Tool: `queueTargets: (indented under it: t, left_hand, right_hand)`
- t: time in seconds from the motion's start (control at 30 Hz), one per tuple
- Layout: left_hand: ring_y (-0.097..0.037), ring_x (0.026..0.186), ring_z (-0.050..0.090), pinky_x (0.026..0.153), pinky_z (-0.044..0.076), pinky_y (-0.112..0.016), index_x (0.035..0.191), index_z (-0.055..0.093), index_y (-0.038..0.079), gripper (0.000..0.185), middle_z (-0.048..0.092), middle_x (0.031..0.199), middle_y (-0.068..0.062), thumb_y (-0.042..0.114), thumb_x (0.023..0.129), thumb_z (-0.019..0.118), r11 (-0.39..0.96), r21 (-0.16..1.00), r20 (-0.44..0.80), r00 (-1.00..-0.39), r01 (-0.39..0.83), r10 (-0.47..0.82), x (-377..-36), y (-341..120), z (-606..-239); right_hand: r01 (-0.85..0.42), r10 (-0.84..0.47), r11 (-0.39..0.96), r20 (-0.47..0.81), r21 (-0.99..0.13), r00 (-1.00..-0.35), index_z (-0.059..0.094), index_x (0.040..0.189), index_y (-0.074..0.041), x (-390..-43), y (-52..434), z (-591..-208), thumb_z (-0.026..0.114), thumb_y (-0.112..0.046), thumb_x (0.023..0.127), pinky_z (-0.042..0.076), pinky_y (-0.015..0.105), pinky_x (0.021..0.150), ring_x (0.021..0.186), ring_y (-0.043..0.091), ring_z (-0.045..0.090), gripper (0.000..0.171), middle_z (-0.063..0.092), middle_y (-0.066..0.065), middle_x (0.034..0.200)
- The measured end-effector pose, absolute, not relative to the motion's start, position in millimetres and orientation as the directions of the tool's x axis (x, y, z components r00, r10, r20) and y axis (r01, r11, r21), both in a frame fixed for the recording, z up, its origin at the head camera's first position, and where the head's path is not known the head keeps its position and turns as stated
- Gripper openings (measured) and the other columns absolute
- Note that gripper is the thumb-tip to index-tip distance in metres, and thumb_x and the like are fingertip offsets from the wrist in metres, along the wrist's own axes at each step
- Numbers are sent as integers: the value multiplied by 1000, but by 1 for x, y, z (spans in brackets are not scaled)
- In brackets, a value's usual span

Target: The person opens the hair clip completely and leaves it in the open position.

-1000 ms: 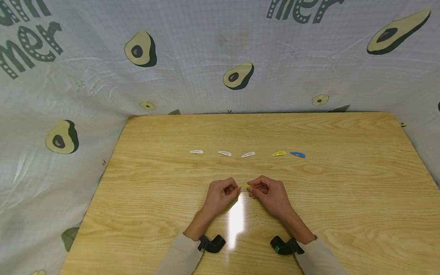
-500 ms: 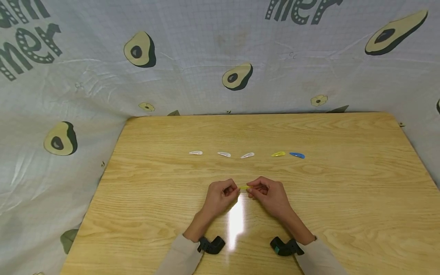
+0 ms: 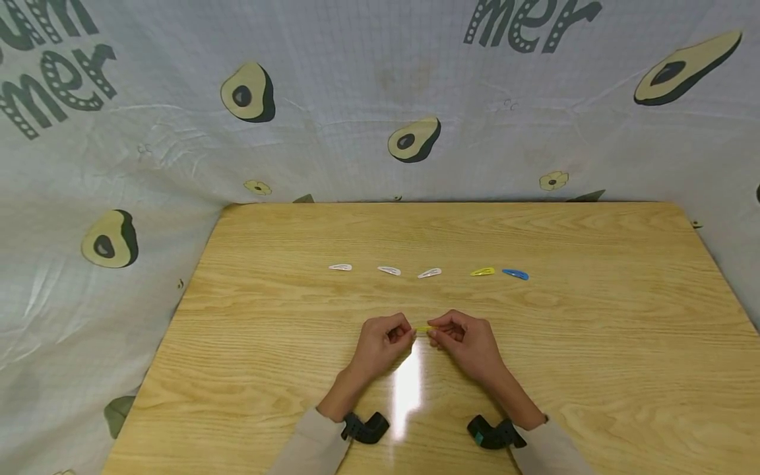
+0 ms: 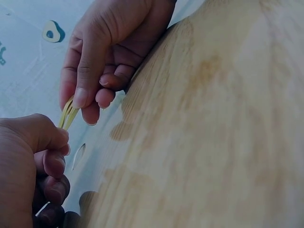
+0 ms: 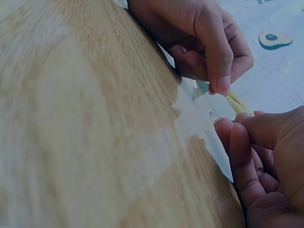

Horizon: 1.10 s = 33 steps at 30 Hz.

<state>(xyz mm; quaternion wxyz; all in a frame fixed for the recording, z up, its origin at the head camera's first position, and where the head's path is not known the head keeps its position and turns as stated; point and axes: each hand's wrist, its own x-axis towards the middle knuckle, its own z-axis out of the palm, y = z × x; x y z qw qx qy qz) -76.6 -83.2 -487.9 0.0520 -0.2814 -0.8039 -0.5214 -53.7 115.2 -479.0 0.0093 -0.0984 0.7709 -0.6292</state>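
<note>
- Since a second ago little has moved: the left hand (image 3: 380, 343) and right hand (image 3: 466, 340) still pinch the yellow clip (image 3: 423, 328) between them, one at each end, just above the table (image 3: 594, 369). The work on it looks unfinished.
- In the wrist views its two prongs look slightly parted.
- No containers show; beyond the hands three white clips (image 3: 388, 270), a second yellow one (image 3: 482, 272) and a blue clip (image 3: 514, 274) lie in a row.

A thin yellow hair clip (image 3: 423, 328), sprung open, lies level above the table.
</note>
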Motion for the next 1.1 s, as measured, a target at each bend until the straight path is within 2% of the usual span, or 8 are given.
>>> queueTargets:
  t: [0.37,0.53,0.8,1.1]
  left_hand:
    - [-1,51,41,46,38,-17,71,62,8,17,53,58,4,-3,82,68,287,772,441,-803,567,400,-75,-80,-486]
    - [-1,52,40,46,38,-18,73,62,8,16,53,59,4,-4,82,69,284,795,425,-825,537,372,-75,-81,-487]
    - [-4,55,46,50,42,-20,83,66,8,7,60,68,3,3,86,70,346,795,409,-861,499,303,-75,-83,-484]
    - [-9,58,49,51,42,-22,88,69,7,9,61,73,0,0,83,73,353,772,477,-849,529,228,-79,-99,-483]
  right_hand:
    - [-199,-137,262,168,-944,-976,71,89,-5,-54,113,-480,72,-2,84,52,30,50,58,14,65,6,70,2,73]
    - [-190,-136,228,163,-955,-977,71,90,-4,-54,113,-480,71,-1,84,54,30,53,61,16,66,7,70,4,74]
    - [-224,-119,206,203,-952,-972,70,92,-4,-55,108,-480,72,-4,85,53,30,53,60,19,66,8,69,5,73]
    - [-304,-110,244,285,-921,-952,69,89,-9,-65,91,-479,73,-4,84,52,25,53,60,15,66,8,70,3,73]
